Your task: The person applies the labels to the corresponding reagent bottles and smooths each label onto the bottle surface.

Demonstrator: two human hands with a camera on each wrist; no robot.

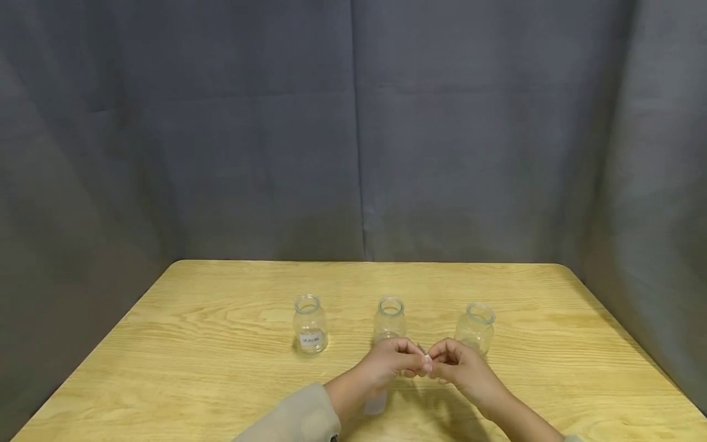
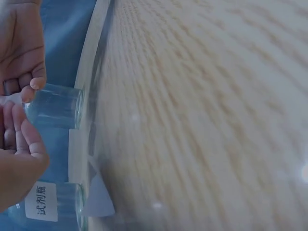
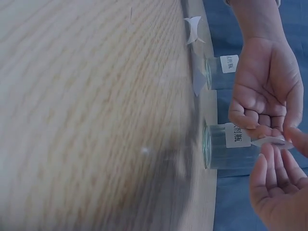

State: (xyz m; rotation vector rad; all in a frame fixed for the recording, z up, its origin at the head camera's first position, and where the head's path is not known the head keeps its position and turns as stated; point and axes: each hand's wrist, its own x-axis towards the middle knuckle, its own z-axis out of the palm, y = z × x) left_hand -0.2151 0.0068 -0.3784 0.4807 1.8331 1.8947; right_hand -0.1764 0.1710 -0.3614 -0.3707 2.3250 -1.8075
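My left hand [image 1: 389,362] and right hand [image 1: 466,374] meet in front of the jars, both pinching a small white label [image 3: 272,141] between thumb and fingertips. The label is slightly bent, and the fingers cover much of it. Behind the hands stands the middle glass jar [image 1: 390,319], which bears a white printed label [image 3: 237,135]. The right glass jar [image 1: 476,325] is partly hidden by my right hand; no label shows on it in the left wrist view. Farther left, a glass jar [image 1: 310,322] carries a printed label [image 1: 312,339]. All three jars are upright and lidless.
A white paper piece [image 1: 375,403] lies on the wooden table [image 1: 193,368] beside my left wrist. Another curled white scrap [image 3: 193,30] appears in the right wrist view. Grey curtains [image 1: 265,153] stand behind the table and along its sides.
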